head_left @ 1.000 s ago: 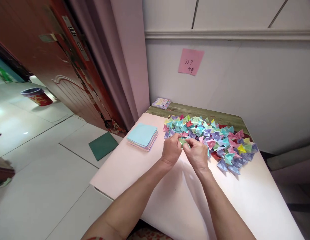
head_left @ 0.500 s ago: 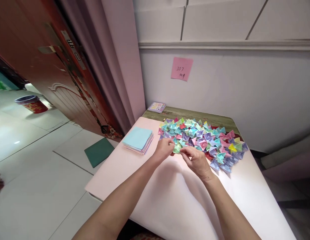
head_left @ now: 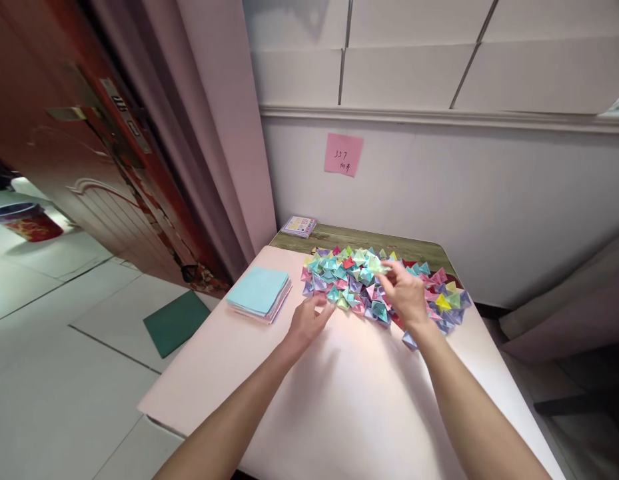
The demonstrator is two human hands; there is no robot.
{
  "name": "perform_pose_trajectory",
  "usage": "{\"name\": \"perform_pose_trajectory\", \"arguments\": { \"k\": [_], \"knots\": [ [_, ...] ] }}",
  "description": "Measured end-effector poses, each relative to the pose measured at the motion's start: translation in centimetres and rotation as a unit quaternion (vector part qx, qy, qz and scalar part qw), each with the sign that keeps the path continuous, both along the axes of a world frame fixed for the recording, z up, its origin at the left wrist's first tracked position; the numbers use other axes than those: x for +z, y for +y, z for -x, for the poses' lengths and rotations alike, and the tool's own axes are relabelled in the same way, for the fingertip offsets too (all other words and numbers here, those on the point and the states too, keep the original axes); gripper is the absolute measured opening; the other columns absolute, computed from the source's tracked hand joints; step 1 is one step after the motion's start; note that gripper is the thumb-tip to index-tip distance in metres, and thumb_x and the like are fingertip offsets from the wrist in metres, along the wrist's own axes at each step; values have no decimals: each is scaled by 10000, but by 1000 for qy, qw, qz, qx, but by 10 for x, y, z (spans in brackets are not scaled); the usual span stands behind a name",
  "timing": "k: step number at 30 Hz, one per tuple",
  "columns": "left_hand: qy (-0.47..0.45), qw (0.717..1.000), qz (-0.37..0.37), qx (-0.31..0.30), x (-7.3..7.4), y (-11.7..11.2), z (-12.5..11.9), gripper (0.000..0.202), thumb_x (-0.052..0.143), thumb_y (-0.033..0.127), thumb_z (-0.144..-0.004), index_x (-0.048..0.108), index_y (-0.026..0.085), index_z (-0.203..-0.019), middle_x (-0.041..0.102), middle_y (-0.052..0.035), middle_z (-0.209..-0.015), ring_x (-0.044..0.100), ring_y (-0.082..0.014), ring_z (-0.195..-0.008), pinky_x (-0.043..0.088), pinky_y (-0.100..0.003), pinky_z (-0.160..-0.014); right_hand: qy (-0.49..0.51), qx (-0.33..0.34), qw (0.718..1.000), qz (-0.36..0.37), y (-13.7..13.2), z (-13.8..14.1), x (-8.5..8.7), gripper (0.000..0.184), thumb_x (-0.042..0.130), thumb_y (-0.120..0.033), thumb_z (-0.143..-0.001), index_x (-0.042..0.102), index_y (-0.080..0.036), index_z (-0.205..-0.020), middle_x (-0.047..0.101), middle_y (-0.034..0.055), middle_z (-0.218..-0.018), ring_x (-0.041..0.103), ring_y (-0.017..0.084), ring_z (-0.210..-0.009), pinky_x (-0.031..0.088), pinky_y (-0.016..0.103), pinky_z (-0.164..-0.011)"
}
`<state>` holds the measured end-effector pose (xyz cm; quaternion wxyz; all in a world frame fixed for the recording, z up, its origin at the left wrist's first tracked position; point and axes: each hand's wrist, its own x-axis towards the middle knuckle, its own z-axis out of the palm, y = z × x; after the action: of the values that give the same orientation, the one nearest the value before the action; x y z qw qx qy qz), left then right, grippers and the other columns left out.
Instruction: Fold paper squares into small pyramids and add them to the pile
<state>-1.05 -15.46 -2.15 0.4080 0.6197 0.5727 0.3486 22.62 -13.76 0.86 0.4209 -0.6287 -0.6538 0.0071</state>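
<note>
A heap of several small folded paper pieces [head_left: 354,280] in pink, blue, green and purple covers the far part of a pale pink table [head_left: 339,393]. My right hand [head_left: 404,293] reaches over the heap with its fingertips pinched on a pale green folded piece [head_left: 378,265]. My left hand [head_left: 309,323] rests on the table at the heap's near left edge, fingers loosely spread and holding nothing. A stack of square paper sheets [head_left: 259,293], light blue on top, lies to the left of my left hand.
A small packet of paper [head_left: 299,226] lies at the table's far left corner by the wall. A pink note [head_left: 343,154] is stuck on the white wall. A pink curtain and a red door stand at left. A green square [head_left: 175,321] lies on the tiled floor.
Both hands held one green folded piece together near the heap's front. Now they have parted: the right hand has carried the piece over the heap and the left has dropped to the table.
</note>
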Motion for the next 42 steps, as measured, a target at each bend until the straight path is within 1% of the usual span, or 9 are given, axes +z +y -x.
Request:
{"name": "perform_pose_trajectory", "arguments": {
  "k": [3,5,9,14,19,23,33,38,42],
  "knots": [
    [85,994,-55,37,-15,-11,26,201,644,271,-756,682,192,-937,656,-76,-1029,588,-157,-639,498,-326,-718,69,-54,996,-28,17,-9,12,523,669,-473,-791,611,-162,-1208,737,62,-785,701,221,-708,537,347,-716],
    [125,983,-124,51,-24,-18,50,156,611,242,-788,670,212,-929,645,-57,-988,577,-167,-664,489,-340,-759,192,-70,978,-43,7,-1,5,517,591,-505,-850,583,-170,-1243,734,68,-819,701,206,-690,547,320,-636],
    [177,946,-243,119,-34,-26,106,108,566,275,-854,659,234,-892,617,-50,-932,589,-221,-908,469,-345,-869,370,-57,927,15,-49,39,-38,448,569,-553,-850,644,-161,-1054,682,26,-681,598,144,-482,479,243,-447],
    [247,913,-277,170,-47,-21,149,187,658,323,-811,664,207,-957,608,-97,-1118,532,-262,-1117,406,-391,-1012,442,-26,884,150,-108,92,-96,413,590,-571,-823,655,-172,-903,614,-2,-642,497,110,-412,397,211,-342],
    [300,904,-273,133,-69,-9,149,452,719,335,-768,619,178,-1180,532,-140,-1345,463,-313,-1248,332,-475,-1081,398,-14,901,170,-119,107,-118,416,618,-575,-802,657,-171,-893,623,2,-658,564,121,-496,485,219,-455],
    [294,908,-268,130,-74,-1,141,340,664,315,-815,662,175,-1125,610,-130,-1251,524,-291,-1172,365,-457,-1050,376,-17,910,171,-118,104,-120,420,615,-576,-805,661,-171,-904,627,5,-656,577,127,-517,488,214,-470],
    [191,951,-166,175,-55,2,133,119,619,177,-741,700,181,-654,700,-60,-742,633,-229,-816,461,-347,-794,380,-2,907,181,-119,104,-125,451,620,-599,-785,657,-173,-928,634,8,-664,583,137,-522,492,229,-482],
    [133,961,-125,208,-44,5,138,121,642,257,-740,718,182,-685,677,-4,-607,633,-175,-612,452,-266,-608,388,12,902,190,-119,103,-126,464,615,-611,-780,656,-172,-927,643,15,-675,590,143,-525,492,235,-483],
    [108,962,-136,209,-33,-4,132,115,619,216,-757,732,195,-762,729,-17,-763,668,-187,-752,482,-278,-692,382,26,904,189,-120,101,-128,459,600,-598,-796,660,-170,-949,646,20,-685,596,150,-538,508,248,-507]
  ]
}}
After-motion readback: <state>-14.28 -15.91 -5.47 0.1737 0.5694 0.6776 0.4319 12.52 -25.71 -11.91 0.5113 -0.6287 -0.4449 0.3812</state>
